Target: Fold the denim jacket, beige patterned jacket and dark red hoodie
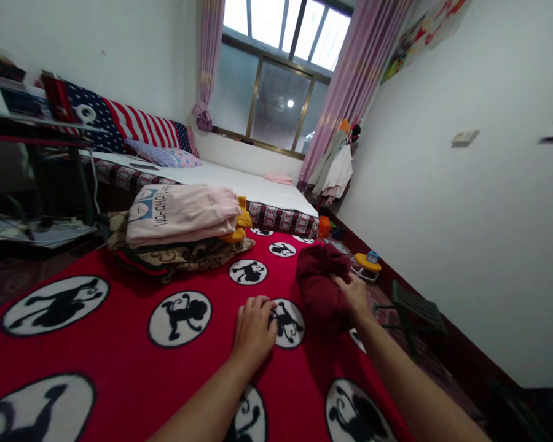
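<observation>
A bundled maroon garment is gripped by my right hand, near the right edge of the red blanket with its black-and-white monkey circles. The fingers go into its folds, so their tips are partly hidden. My left hand lies palm down on the blanket, beside a monkey circle, with nothing in it and its fingers loosely stretched. Farther off to the left sits a stack of folded clothes: a pale pink sweatshirt with lettering on top, yellow cloth under it, and a brown patterned piece at the bottom.
Behind the stack stands a bed with a white sheet and pillows. A cluttered desk is at the left. On the floor to the right are a green folding stool and a yellow stool. Clothes hang by the curtain.
</observation>
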`<state>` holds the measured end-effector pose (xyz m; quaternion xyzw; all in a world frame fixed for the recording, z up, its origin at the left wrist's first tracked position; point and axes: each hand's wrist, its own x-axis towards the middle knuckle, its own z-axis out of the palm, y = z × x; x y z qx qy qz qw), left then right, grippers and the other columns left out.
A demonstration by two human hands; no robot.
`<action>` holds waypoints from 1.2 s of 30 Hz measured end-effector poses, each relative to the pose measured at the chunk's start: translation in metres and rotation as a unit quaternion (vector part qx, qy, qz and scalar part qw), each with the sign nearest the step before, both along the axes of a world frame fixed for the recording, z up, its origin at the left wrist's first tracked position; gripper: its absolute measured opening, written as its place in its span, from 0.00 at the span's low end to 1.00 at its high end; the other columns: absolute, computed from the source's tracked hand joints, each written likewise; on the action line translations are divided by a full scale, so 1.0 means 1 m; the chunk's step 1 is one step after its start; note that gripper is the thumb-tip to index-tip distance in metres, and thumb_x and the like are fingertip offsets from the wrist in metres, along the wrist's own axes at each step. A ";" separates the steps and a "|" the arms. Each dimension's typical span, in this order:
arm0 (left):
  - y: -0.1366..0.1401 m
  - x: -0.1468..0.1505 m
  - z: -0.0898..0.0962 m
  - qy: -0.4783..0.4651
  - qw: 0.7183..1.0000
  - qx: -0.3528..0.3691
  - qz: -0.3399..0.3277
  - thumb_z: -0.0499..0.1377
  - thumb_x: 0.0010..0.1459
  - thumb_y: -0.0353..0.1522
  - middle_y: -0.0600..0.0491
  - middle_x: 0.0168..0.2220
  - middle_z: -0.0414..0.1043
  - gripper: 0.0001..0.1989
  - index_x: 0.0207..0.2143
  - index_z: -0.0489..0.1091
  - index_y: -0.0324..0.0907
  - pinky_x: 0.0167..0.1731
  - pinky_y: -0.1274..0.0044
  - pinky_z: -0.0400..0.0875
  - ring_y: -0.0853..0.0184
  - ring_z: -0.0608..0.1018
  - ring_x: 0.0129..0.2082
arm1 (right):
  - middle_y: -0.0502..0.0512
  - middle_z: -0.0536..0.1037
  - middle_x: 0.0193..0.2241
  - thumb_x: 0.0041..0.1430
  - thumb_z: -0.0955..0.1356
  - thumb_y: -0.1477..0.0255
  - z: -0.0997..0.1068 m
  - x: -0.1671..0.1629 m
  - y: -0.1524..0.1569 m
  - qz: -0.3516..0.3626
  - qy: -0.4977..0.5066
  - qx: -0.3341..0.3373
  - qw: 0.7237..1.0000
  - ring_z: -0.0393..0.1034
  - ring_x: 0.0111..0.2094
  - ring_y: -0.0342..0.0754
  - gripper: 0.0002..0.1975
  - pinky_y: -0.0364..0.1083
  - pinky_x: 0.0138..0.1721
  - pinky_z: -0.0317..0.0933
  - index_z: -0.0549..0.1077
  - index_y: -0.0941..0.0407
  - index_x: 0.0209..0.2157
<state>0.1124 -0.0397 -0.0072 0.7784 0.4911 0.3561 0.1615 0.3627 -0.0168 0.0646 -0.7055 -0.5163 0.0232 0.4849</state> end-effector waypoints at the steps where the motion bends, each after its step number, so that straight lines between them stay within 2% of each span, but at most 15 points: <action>1: 0.000 0.001 0.000 -0.002 1.000 0.003 0.000 0.57 0.54 0.27 0.48 0.48 0.71 0.13 0.42 0.73 0.45 0.47 0.65 0.62 0.56 0.68 0.50 | 0.63 0.81 0.33 0.47 0.66 0.59 0.010 0.005 0.015 -0.010 -0.020 -0.003 1.000 0.73 0.33 0.55 0.22 0.49 0.35 0.65 0.77 0.62 0.36; 5: 0.001 0.000 -0.001 -0.003 1.000 0.003 -0.003 0.57 0.54 0.27 0.48 0.49 0.70 0.12 0.40 0.73 0.45 0.47 0.63 0.62 0.55 0.68 0.50 | 0.66 0.80 0.37 0.53 0.65 0.63 0.046 0.020 0.079 -0.097 -0.107 -0.082 0.986 0.73 0.39 0.57 0.19 0.49 0.39 0.63 0.77 0.62 0.40; 8: 0.001 0.001 -0.001 -0.002 1.000 -0.006 -0.003 0.57 0.54 0.27 0.48 0.50 0.70 0.11 0.40 0.73 0.45 0.48 0.62 0.62 0.55 0.67 0.51 | 0.68 0.78 0.42 0.57 0.65 0.61 0.057 0.030 0.119 -0.145 -0.140 -0.127 0.971 0.72 0.45 0.59 0.21 0.50 0.44 0.62 0.75 0.61 0.45; 11: 0.001 0.002 0.000 0.000 1.000 -0.013 -0.002 0.57 0.54 0.27 0.49 0.50 0.69 0.11 0.40 0.73 0.46 0.48 0.62 0.61 0.54 0.67 0.51 | 0.70 0.72 0.53 0.62 0.62 0.59 0.046 0.038 0.146 -0.124 -0.132 -0.146 0.973 0.67 0.54 0.59 0.28 0.52 0.51 0.60 0.66 0.62 0.57; 14: 0.001 0.002 0.001 0.003 1.000 -0.021 -0.003 0.57 0.55 0.27 0.49 0.50 0.69 0.11 0.40 0.73 0.46 0.48 0.62 0.61 0.54 0.67 0.51 | 0.71 0.57 0.64 0.65 0.56 0.56 0.016 0.036 0.155 -0.129 -0.126 -0.147 0.973 0.52 0.64 0.61 0.34 0.60 0.59 0.50 0.53 0.62 0.65; 16: 0.001 0.002 0.001 0.006 1.000 -0.025 -0.004 0.57 0.55 0.27 0.49 0.51 0.69 0.11 0.40 0.73 0.46 0.48 0.62 0.61 0.54 0.67 0.51 | 0.68 0.50 0.67 0.67 0.55 0.56 -0.006 0.028 0.153 -0.128 -0.156 -0.130 0.971 0.43 0.67 0.60 0.33 0.64 0.62 0.41 0.51 0.62 0.66; 19: 0.001 0.003 0.001 0.014 0.999 -0.029 -0.003 0.57 0.55 0.28 0.48 0.51 0.68 0.11 0.40 0.73 0.46 0.49 0.62 0.60 0.54 0.66 0.52 | 0.66 0.55 0.66 0.68 0.54 0.58 -0.031 0.010 0.147 -0.080 -0.233 -0.094 0.965 0.44 0.68 0.57 0.30 0.64 0.63 0.36 0.56 0.62 0.64; 23: -0.001 0.003 0.003 0.022 0.999 -0.033 0.002 0.57 0.55 0.29 0.50 0.51 0.68 0.11 0.41 0.73 0.47 0.49 0.64 0.60 0.56 0.66 0.52 | 0.61 0.58 0.65 0.68 0.54 0.56 -0.045 -0.021 0.142 0.005 -0.346 -0.070 0.936 0.44 0.67 0.56 0.29 0.64 0.64 0.34 0.60 0.57 0.63; 27: -0.002 0.002 0.005 0.031 0.999 -0.031 0.007 0.57 0.56 0.29 0.52 0.50 0.69 0.11 0.41 0.73 0.47 0.49 0.66 0.59 0.58 0.66 0.51 | 0.53 0.56 0.66 0.65 0.55 0.50 -0.051 -0.059 0.146 0.092 -0.409 -0.167 0.892 0.44 0.67 0.61 0.29 0.69 0.62 0.35 0.63 0.45 0.62; 29: -0.002 0.002 0.004 0.030 0.999 -0.029 0.008 0.57 0.56 0.29 0.52 0.51 0.69 0.11 0.41 0.73 0.47 0.49 0.67 0.59 0.58 0.66 0.52 | 0.52 0.58 0.66 0.64 0.54 0.48 -0.050 -0.072 0.150 0.142 -0.429 -0.214 0.866 0.46 0.66 0.62 0.29 0.72 0.60 0.36 0.63 0.43 0.61; 32: -0.002 0.002 0.003 0.025 0.999 -0.032 0.009 0.57 0.55 0.29 0.52 0.51 0.69 0.11 0.41 0.73 0.47 0.49 0.67 0.59 0.58 0.66 0.52 | 0.54 0.57 0.66 0.64 0.56 0.48 -0.040 -0.073 0.153 0.208 -0.448 -0.228 0.839 0.50 0.64 0.63 0.30 0.72 0.59 0.41 0.60 0.44 0.63; 36: -0.003 0.002 0.005 0.013 0.999 -0.044 0.005 0.57 0.55 0.29 0.52 0.51 0.68 0.12 0.41 0.73 0.47 0.50 0.66 0.59 0.58 0.66 0.52 | 0.60 0.51 0.68 0.59 0.65 0.55 -0.026 -0.042 0.152 0.313 -0.456 -0.173 0.815 0.51 0.65 0.59 0.39 0.63 0.60 0.48 0.50 0.51 0.67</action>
